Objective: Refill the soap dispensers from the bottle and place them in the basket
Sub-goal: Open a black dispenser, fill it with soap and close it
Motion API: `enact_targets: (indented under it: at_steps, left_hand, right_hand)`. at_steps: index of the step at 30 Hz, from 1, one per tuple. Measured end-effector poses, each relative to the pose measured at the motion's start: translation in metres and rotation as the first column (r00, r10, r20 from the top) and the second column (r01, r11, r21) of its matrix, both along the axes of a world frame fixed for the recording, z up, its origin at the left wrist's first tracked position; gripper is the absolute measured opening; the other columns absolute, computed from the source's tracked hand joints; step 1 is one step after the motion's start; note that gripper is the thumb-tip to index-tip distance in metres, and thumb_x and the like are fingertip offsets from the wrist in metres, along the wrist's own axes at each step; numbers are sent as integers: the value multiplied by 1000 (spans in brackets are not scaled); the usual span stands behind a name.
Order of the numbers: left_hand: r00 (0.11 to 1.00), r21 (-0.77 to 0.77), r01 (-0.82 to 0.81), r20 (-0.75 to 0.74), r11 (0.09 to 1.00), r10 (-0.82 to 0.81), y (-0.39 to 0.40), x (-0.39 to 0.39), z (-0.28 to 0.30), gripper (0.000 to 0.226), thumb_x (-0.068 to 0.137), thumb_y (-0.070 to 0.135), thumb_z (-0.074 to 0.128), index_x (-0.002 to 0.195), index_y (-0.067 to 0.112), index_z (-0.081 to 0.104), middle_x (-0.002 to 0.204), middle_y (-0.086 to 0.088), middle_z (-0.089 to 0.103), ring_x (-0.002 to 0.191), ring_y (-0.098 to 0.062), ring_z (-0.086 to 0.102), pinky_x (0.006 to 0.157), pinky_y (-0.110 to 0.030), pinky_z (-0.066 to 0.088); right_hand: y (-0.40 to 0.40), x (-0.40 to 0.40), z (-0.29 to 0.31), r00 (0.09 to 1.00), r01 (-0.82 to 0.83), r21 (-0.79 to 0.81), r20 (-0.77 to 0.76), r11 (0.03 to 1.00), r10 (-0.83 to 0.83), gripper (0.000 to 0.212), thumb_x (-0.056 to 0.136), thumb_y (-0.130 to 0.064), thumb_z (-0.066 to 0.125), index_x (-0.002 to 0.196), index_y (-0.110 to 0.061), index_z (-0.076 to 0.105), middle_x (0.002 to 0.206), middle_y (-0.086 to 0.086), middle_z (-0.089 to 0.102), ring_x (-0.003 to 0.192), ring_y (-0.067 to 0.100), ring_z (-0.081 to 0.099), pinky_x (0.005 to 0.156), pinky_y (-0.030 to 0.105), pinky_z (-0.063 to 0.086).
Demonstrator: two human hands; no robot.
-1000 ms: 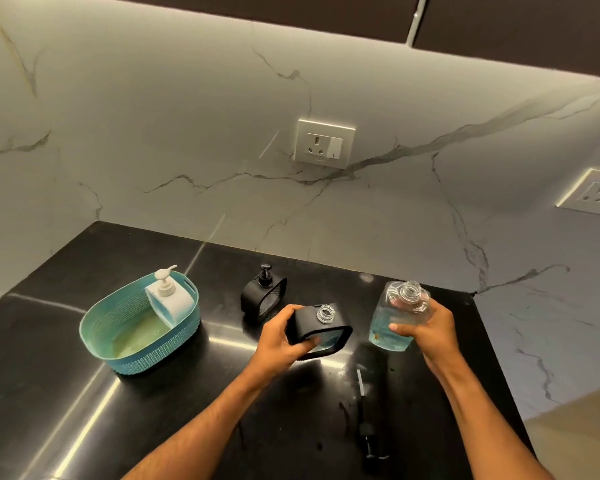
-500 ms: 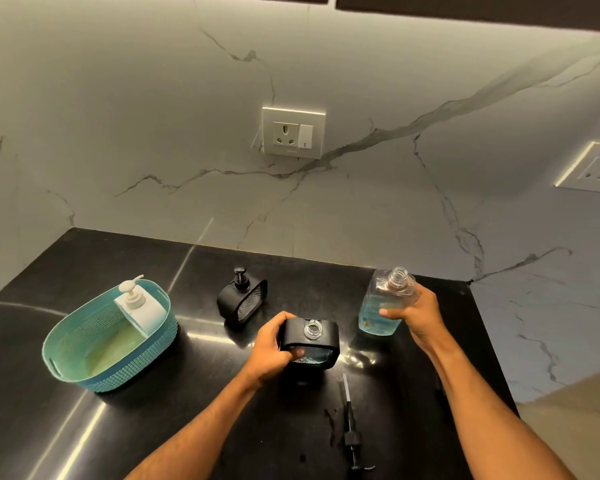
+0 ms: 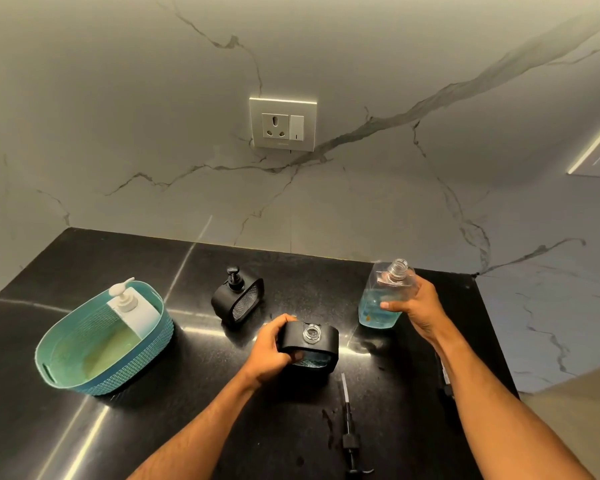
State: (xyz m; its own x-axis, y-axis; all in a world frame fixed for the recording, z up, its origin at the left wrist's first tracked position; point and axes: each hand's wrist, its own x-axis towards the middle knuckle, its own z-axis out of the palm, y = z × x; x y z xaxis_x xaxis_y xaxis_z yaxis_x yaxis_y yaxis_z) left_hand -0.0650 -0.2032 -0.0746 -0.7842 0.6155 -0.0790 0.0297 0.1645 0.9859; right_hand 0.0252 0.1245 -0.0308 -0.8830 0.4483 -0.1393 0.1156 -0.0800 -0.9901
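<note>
Left hand: my left hand (image 3: 269, 355) has its grip clamped on the left end of the open black dispenser (image 3: 309, 344), thumb over the top edge, fingers curled against the front face.
Open black dispenser: stands on the black tabletop (image 3: 84, 427) near the middle, towards the near edge; its clear threaded neck is uncovered, and bluish liquid shows low behind its patterned front.
Right hand: my right hand (image 3: 414, 306) has its grip clamped round the refill bottle (image 3: 383, 296), fingers wrapped across its front.
Refill bottle: clear, capless, blue liquid filling roughly its lower half; it tilts a little and sits by the far right corner of the tabletop. I cannot tell whether its base touches the surface.
Loose pump: a black pump head with a white dip tube (image 3: 347, 427) lies flat by the near edge, just beside the open black dispenser on its near side and apart from it.
Second black dispenser: a black dispenser with its pump fitted (image 3: 238, 299) stands towards the far edge, left of centre.
Basket: a teal woven basket (image 3: 118, 368) sits at the left side of the tabletop.
White dispenser: a white dispenser with its pump on (image 3: 132, 311) stands inside the basket against its far end.
Wall: a marble wall with a socket plate (image 3: 283, 123) rises behind the far edge.
</note>
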Motion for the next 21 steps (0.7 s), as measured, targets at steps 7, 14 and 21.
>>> enact_targets:
  at_steps: [7,14,21]
  left_hand:
    - [999,-29,38,-28,999,-39,-4,-3,-1,42,68,-4,79,104,8,62,98,-7,69,97,-17,66,89,-36,52]
    - [995,-45,82,-47,996,-84,-9,-4,0,55,60,8,84,111,7,64,109,-9,71,105,-23,69,96,-42,54]
    - [995,-64,87,-52,994,-91,-10,-3,7,57,56,19,89,106,8,65,106,-11,70,97,-13,67,90,-35,54]
  right_hand:
    - [0,6,-1,999,-50,25,6,998,50,71,65,18,82,129,-4,61,121,14,71,115,31,69,92,42,60]
    - [-2,8,1,999,-49,82,20,995,48,73,64,14,85,130,-7,60,122,11,71,116,27,68,91,40,60]
    - [-4,14,-3,1000,8,131,17,991,-10,85,61,11,89,137,-10,57,127,6,70,121,23,66,96,41,58]
